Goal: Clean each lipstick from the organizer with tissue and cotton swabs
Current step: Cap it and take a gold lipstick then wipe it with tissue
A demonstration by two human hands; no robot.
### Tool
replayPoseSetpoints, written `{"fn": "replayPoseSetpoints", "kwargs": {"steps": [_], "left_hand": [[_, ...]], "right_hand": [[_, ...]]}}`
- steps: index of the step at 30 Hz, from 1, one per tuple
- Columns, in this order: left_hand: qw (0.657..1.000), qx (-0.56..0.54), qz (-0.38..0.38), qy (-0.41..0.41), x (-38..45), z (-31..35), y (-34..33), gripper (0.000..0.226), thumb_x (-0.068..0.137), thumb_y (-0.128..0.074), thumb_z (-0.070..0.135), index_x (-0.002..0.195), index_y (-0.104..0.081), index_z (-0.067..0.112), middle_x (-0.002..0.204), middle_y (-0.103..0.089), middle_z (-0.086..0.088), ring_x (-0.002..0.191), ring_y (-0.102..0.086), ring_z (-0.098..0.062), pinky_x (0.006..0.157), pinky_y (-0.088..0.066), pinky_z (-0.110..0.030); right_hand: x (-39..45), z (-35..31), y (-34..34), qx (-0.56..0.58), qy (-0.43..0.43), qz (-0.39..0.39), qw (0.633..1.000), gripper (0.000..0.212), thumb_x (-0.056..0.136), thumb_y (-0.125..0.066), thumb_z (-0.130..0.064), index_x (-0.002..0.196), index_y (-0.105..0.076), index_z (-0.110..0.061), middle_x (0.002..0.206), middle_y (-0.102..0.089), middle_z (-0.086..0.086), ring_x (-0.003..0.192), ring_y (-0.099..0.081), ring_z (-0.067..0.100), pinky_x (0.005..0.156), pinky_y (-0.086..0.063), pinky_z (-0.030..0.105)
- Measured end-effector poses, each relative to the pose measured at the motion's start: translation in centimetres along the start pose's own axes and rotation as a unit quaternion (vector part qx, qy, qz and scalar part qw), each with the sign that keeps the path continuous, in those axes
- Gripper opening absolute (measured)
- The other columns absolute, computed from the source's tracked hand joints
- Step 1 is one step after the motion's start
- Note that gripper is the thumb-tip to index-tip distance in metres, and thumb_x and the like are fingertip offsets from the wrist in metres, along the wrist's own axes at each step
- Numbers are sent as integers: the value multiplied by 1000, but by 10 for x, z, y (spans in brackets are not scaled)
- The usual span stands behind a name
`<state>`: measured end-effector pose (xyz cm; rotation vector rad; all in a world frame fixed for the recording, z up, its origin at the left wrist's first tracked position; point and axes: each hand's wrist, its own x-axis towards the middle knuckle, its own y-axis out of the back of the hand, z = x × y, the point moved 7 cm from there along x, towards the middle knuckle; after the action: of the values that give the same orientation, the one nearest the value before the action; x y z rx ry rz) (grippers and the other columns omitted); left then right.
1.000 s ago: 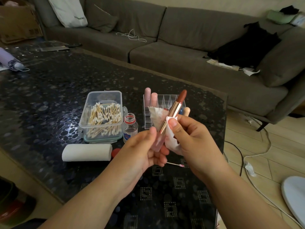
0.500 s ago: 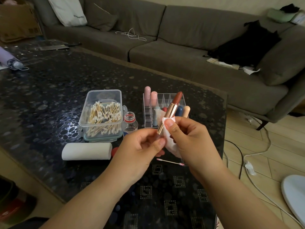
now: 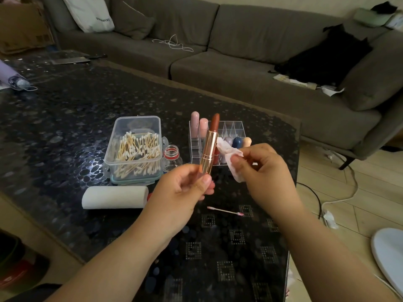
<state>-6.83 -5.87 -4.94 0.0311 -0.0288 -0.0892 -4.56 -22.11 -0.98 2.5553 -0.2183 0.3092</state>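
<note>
While a second ago the tissue was wrapped against the gold tube, it has now come off to the right, so the wipe of the barrel looks finished or paused. Far left on the dark table (image 3: 65, 118), nothing has moved: the tub of cotton swabs (image 3: 135, 149) sits open, the white tissue roll (image 3: 114, 197) lies just near of it, and a small uncapped bottle (image 3: 172, 156) stands to the tub's right. The left hand (image 3: 185, 190) grasps the lipstick (image 3: 210, 147) by its base, fingers and thumb curled round it, holding it almost upright with the brown bullet wound out and bare. Behind it stands the clear organizer (image 3: 229, 129), with other lipsticks in their slots. A used swab (image 3: 224, 210) lies on the table near of both hands. The right hand (image 3: 263, 173) pinches the crumpled tissue (image 3: 231, 155) between thumb and fingers, just beside the tube and probably no longer touching it. I judge the next need is a check for smears, then either the swab around the rim or recapping
</note>
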Motion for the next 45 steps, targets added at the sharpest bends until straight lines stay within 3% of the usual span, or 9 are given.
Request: {"fn": "replayPoseSetpoints", "kwargs": {"steps": [6,14,19,23,25,30,33,39,45], "left_hand": [[1000,7,10,6,-1,1,6,10,90,-58,18,98,-64,20,84,-73,8,81,-70,-5,71,-54,-17],[999,27,13,17,-1,-2,14,11,88,-61,17,97,-65,21,86,-74,6,81,-70,-5,72,-54,-20],[999,25,21,22,-1,-4,18,16,88,-61,16,102,-63,24,86,-74,7,82,-70,-6,74,-53,-20],[998,24,37,35,-2,-6,23,17,89,-61,15,105,-62,22,86,-74,7,82,-70,-4,76,-55,-20],[998,24,42,43,-3,-8,25,16,88,-61,16,103,-62,23,87,-74,7,85,-69,-4,85,-54,-28],[997,27,49,46,-2,-9,26,14,87,-63,18,100,-62,24,88,-75,6,88,-69,-8,94,-50,-38],[997,36,50,43,-1,-8,25,12,88,-62,17,98,-60,24,85,-75,6,83,-70,-6,86,-50,-29],[987,151,61,-2,2,-7,27,7,85,-65,23,91,-63,27,88,-70,4,83,-68,-9,82,-54,-32],[979,190,73,-14,7,-11,19,11,82,-71,18,83,-64,27,76,-70,6,75,-68,-9,81,-54,-39]], "right_hand": [[9,14,-1,-180,51,-26,982,17,93,-59,-18,106,-70,-17,102,-63,-5,81,-51,2,69,-32,1],[13,23,-8,-264,55,-34,962,7,91,-61,-22,96,-63,-17,89,-65,0,78,-60,15,71,-50,28],[12,42,-16,-321,31,-74,944,14,93,-56,-22,98,-65,-13,101,-65,5,87,-60,20,71,-46,26],[21,67,-38,-378,-125,-234,887,36,94,-54,-20,128,-56,-9,131,-55,10,117,-52,26,98,-43,32],[23,65,-45,-431,-103,-240,864,40,95,-49,-18,134,-50,-12,130,-54,7,125,-46,28,108,-36,40],[1,18,-64,-339,205,-69,916,30,79,-73,-16,109,-70,-11,98,-68,5,91,-60,28,80,-49,42],[-4,16,-90,-351,229,-116,901,32,72,-78,-12,103,-72,-10,92,-68,7,85,-60,31,70,-49,41],[1,25,-96,-366,200,-166,893,28,93,-54,-19,120,-60,-17,116,-58,2,109,-47,19,92,-35,28],[7,15,-54,-220,98,-106,965,22,93,-57,-19,115,-58,-17,108,-56,-6,96,-53,9,75,-36,9]]}}
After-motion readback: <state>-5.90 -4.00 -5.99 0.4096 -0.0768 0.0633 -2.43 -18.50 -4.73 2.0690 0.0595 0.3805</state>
